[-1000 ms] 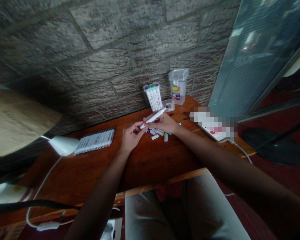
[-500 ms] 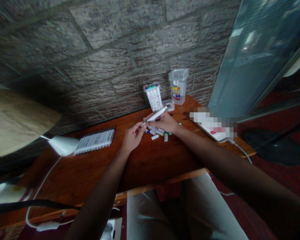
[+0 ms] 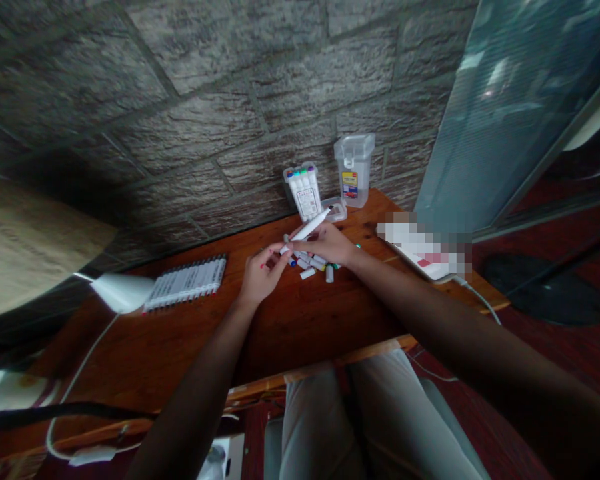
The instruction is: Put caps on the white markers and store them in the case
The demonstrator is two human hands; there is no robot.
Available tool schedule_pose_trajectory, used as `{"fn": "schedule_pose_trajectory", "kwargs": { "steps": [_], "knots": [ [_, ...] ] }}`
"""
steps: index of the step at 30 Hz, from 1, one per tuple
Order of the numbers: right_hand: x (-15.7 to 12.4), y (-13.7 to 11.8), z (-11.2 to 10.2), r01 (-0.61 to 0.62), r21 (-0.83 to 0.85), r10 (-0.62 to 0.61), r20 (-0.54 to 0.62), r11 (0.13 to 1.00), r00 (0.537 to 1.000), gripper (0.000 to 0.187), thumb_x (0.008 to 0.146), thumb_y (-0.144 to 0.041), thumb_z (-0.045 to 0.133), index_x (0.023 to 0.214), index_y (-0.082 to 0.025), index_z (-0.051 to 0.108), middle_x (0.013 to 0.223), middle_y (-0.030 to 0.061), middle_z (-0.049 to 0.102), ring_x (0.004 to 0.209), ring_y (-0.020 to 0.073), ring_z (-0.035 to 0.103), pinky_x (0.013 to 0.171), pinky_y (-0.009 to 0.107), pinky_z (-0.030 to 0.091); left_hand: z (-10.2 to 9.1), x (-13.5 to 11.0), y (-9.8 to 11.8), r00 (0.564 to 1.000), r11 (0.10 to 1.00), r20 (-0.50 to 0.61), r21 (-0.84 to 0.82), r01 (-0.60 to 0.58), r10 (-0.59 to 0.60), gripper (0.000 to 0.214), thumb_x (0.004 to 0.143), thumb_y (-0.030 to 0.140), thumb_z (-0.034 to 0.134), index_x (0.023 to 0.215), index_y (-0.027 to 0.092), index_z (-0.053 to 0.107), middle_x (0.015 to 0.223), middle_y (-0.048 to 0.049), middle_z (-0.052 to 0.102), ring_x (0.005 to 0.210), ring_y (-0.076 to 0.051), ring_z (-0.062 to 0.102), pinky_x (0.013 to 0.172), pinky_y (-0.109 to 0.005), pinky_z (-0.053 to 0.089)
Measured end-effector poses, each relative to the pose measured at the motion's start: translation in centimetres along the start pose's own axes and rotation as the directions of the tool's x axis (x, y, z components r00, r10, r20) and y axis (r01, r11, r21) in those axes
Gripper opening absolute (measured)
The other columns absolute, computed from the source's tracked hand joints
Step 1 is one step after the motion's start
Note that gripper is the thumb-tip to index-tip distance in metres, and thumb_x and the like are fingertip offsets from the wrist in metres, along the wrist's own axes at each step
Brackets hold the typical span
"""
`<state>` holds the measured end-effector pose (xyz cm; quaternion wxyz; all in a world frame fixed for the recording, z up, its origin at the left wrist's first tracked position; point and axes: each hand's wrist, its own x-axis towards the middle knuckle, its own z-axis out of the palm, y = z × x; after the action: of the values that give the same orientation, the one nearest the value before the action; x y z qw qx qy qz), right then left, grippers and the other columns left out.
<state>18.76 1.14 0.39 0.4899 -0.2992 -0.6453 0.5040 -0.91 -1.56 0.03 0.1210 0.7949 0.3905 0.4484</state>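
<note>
A white marker (image 3: 311, 226) slants up to the right above the table, with a dark tip at its upper end. My right hand (image 3: 331, 244) is closed around its middle. At the marker's lower left end, my left hand (image 3: 260, 273) pinches a small white cap (image 3: 285, 249), which appears to touch the marker. Red marks show on the left hand. Under the hands lie several loose marker caps, among them a white cap (image 3: 307, 273) and a grey-white cap (image 3: 329, 275); the right hand partly hides the pile.
A row of white markers (image 3: 186, 283) lies at left, beside a white lamp (image 3: 123, 292). Against the stone wall stand a case of markers (image 3: 307, 197) and a clear plastic box (image 3: 361, 175), with a clear lid (image 3: 336, 210) between them. A white device (image 3: 420, 253) with a cable lies at right.
The cap in my left hand and the marker's lower end have come together; a small gap showed between them before. The view has shifted slightly, and my legs have moved.
</note>
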Motion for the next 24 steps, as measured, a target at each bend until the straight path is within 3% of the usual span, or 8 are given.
{"fn": "schedule_pose_trajectory", "kwargs": {
  "steps": [24],
  "knots": [
    [-0.08, 0.12, 0.36, -0.002, 0.004, 0.001, 0.059, 1.000, 0.998, 0.036, 0.071, -0.048, 0.082, 0.084, -0.015, 0.076, 0.079, 0.0030, 0.074, 0.068, 0.0130, 0.065, 0.067, 0.026, 0.053, 0.09, -0.22, -0.14, 1.000, 1.000, -0.027, -0.007, 0.004, -0.005, 0.020, 0.087, 0.035, 0.070, 0.095, 0.017, 0.070, 0.067, 0.0017, 0.069, 0.052, -0.009, 0.057, 0.052, -0.019, 0.045]
  ]
}}
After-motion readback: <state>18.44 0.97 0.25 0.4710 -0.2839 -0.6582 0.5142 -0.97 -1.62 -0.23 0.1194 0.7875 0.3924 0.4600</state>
